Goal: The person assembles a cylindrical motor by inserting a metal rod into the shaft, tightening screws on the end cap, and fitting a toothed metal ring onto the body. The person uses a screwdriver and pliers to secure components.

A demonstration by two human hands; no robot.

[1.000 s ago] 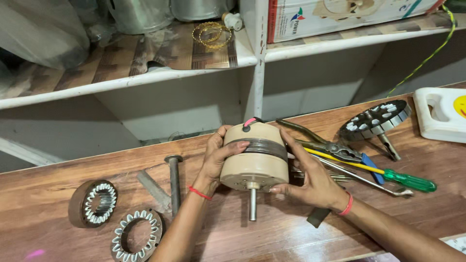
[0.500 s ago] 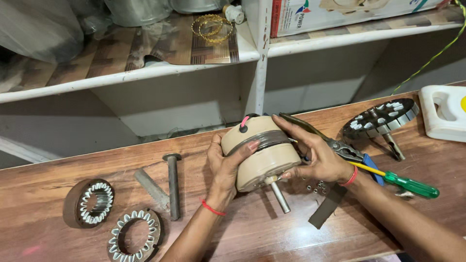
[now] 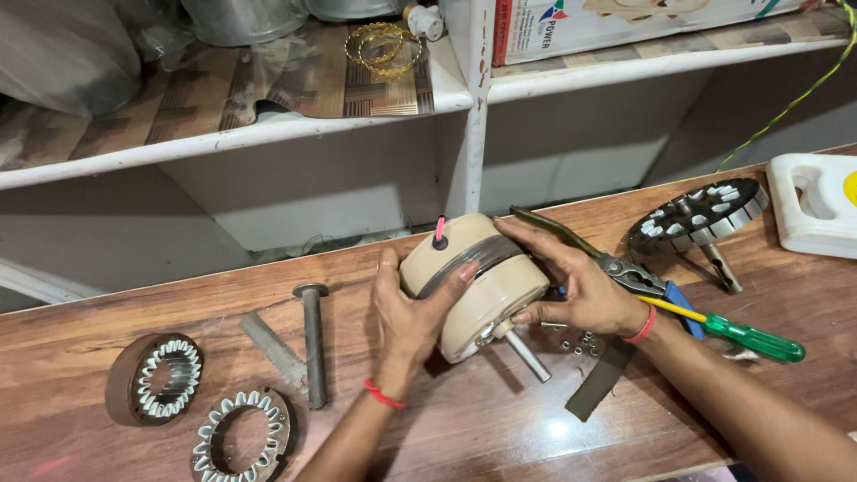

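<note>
From the head camera we see our left hand [image 3: 412, 314] wrapped around the near side of a beige fan motor [image 3: 473, 284], fingers spread over its dark centre band, while our right hand [image 3: 576, 284] clasps the far side with the thumb on top; both hands are closed on the housing. The motor is tilted above the wooden workbench [image 3: 500, 428], its steel shaft [image 3: 527, 354] pointing down toward us and a short pink wire stub [image 3: 439, 230] sticking from the top. On the white shelf [image 3: 268, 134] above stand metal pots and 2 gold bangles [image 3: 384, 46], with a printed carton in the next bay. To the left on the bench lie 2 stator rings [image 3: 156, 378], a flat metal bar and a long bolt [image 3: 313, 344]. To the right, just behind our right wrist, lie pliers [image 3: 616, 265] and a green-handled screwdriver [image 3: 741, 336]; small nuts [image 3: 578, 343] sit beside a dark strip, and a slotted rotor [image 3: 701, 214] stands near a white plastic canister [image 3: 817, 203].
</note>
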